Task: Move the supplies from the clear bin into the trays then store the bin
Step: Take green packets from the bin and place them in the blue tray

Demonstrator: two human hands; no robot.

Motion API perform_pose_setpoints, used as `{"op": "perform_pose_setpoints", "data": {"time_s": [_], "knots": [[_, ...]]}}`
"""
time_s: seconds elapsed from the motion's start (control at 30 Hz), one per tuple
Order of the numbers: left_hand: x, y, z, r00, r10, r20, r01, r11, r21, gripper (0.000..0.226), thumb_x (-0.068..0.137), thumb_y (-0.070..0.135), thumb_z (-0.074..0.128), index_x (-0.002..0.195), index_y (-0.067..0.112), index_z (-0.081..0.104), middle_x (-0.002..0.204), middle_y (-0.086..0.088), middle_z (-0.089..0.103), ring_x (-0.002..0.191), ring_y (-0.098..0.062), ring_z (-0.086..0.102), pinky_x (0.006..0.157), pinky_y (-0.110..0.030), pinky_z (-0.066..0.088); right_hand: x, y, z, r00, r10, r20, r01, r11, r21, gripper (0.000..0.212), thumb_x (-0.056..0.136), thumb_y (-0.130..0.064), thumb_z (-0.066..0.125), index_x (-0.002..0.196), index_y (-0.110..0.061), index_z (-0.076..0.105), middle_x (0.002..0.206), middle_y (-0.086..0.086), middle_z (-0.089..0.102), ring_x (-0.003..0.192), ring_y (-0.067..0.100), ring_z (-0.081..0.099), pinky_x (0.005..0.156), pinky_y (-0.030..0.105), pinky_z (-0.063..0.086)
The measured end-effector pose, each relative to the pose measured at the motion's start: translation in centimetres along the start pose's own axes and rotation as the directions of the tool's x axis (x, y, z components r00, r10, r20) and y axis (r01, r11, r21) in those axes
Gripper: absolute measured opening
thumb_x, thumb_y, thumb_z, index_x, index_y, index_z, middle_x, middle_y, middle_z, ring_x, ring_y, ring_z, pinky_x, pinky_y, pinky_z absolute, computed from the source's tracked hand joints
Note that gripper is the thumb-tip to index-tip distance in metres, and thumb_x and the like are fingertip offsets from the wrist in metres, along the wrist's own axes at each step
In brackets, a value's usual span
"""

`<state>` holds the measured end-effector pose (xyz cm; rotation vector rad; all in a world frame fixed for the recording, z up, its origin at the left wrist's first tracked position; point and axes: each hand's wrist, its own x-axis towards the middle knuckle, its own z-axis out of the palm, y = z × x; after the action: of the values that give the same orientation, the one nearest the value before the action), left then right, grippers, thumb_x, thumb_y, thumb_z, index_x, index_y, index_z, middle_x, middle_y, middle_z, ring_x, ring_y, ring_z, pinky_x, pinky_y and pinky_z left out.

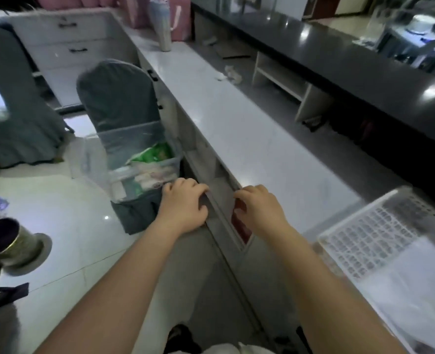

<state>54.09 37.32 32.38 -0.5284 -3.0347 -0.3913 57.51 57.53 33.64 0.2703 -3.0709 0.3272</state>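
On the seat of a grey-covered chair [116, 95] beside the desk [237, 123], the clear bin [134, 139] is seen, with a green packet [155, 154] and other supplies inside. It lies just beyond the left hand [184, 204], whose fingers are curled over an open drawer's [221, 198] front edge. The right hand's [258, 208] fingers are bent into the drawer; a grasp cannot be told. 1 white perforated tray [364, 238] is set on the desk.
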Motion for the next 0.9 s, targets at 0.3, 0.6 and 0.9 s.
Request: {"op": "perform_pose_setpoints", "data": {"time_s": [0.3,0.6,0.9], "knots": [[0.7,-19.5,-3.2,0.959,-0.283,-0.012,0.282,0.958,-0.043,0.051,0.071,0.036,0.055,0.122,0.033,0.056,0.120,0.000,0.059,0.113,-0.026,0.047,0.092,-0.042,0.036,14.1,-15.0,6.2,0.972,-0.231,0.047,0.223,0.966,0.130,0.039,0.084,-0.027,0.064,0.122,-0.023,0.060,0.121,0.000,0.062,0.113,0.025,0.050,0.089,0.039,0.046],[6.4,-29.8,-1.4,0.894,-0.447,0.000,0.444,0.889,-0.110,0.043,0.081,0.036,0.056,0.123,0.030,0.056,0.122,0.000,0.058,0.113,-0.025,0.049,0.090,-0.040,0.038,27.1,-18.6,10.3,0.946,-0.313,0.082,0.297,0.940,0.169,0.036,0.078,-0.021,0.068,0.113,-0.020,0.064,0.113,0.003,0.066,0.106,0.029,0.054,0.084,0.038,0.048],[20.2,-38.3,0.6,0.819,-0.567,0.086,0.573,0.814,-0.094,0.042,0.086,0.036,0.055,0.128,0.031,0.052,0.129,0.000,0.055,0.116,-0.024,0.047,0.093,-0.041,0.039,44.7,-17.2,16.5,0.874,-0.393,0.285,0.342,0.915,0.213,0.034,0.083,-0.020,0.063,0.117,-0.022,0.062,0.121,0.001,0.062,0.113,0.026,0.049,0.088,0.039,0.046]]}}
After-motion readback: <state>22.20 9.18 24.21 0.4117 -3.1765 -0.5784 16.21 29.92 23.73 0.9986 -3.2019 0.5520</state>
